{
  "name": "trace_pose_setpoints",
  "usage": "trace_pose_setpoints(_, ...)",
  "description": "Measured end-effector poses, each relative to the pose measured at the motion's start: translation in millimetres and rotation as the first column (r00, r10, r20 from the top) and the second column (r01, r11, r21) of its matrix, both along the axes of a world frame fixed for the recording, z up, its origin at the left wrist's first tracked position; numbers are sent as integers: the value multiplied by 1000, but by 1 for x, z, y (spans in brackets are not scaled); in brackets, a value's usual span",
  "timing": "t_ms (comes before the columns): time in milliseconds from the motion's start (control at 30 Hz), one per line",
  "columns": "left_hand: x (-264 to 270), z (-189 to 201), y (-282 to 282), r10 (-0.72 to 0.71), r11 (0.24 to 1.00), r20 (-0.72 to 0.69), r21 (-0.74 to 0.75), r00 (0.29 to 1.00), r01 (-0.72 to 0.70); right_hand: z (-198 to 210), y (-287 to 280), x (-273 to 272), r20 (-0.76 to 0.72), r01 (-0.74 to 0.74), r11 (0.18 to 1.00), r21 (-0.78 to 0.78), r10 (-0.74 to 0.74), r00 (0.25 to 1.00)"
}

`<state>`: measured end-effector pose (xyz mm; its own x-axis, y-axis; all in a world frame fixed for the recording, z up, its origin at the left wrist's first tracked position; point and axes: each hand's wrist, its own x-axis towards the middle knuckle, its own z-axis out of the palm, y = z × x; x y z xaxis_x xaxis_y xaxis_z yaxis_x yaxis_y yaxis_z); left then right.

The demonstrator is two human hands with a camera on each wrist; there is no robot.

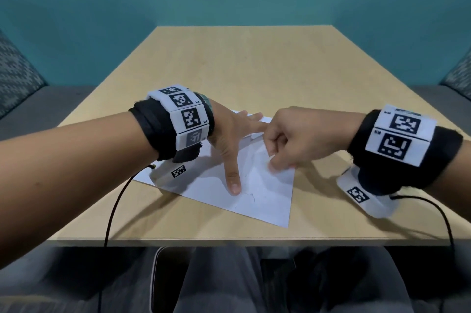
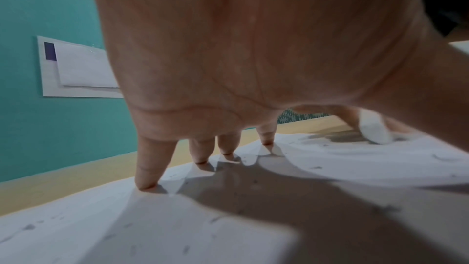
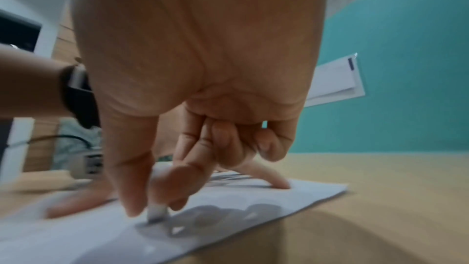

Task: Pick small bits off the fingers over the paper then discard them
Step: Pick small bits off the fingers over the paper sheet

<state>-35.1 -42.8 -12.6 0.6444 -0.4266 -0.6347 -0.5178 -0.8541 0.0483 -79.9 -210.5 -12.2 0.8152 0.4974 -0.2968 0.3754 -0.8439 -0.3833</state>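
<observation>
A white sheet of paper (image 1: 267,198) lies on the wooden table (image 1: 242,62), with a few small dark specks (image 1: 252,196) on it. My left hand (image 1: 230,134) is spread over the sheet, its straight fingertips (image 2: 146,185) and its thumb (image 1: 234,182) pressing on the paper (image 2: 177,228). My right hand (image 1: 288,139) is curled beside it. Its thumb and forefinger pinch a small white piece (image 3: 156,213) whose tip touches the paper (image 3: 76,238). That piece (image 2: 373,129) also shows in the left wrist view. The left forefinger's tip is hidden behind the right hand.
Black cables (image 1: 114,205) run from both wrist units over the table's near edge. A white panel (image 2: 76,67) hangs on the teal wall. Patterned cushions (image 1: 15,78) flank the table. Bare tabletop stretches beyond the paper.
</observation>
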Motion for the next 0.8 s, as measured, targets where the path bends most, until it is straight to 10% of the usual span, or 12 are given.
trace_pose_setpoints(267, 2, -3, 1, -9, 1000, 3, -3, 1000, 9, -2, -1, 7, 47, 7, 1000, -20, -6, 999)
trace_pose_setpoints(400, 3, -5, 1, -29, 999, 9, 16, 1000, 29, -8, 16, -8, -152, -106, 994, 16, 107, 982)
trace_pose_setpoints(800, 4, -3, 2, -33, 999, -12, -21, 999, 32, -1, -6, 35, 29, 130, 991, -14, -129, 991)
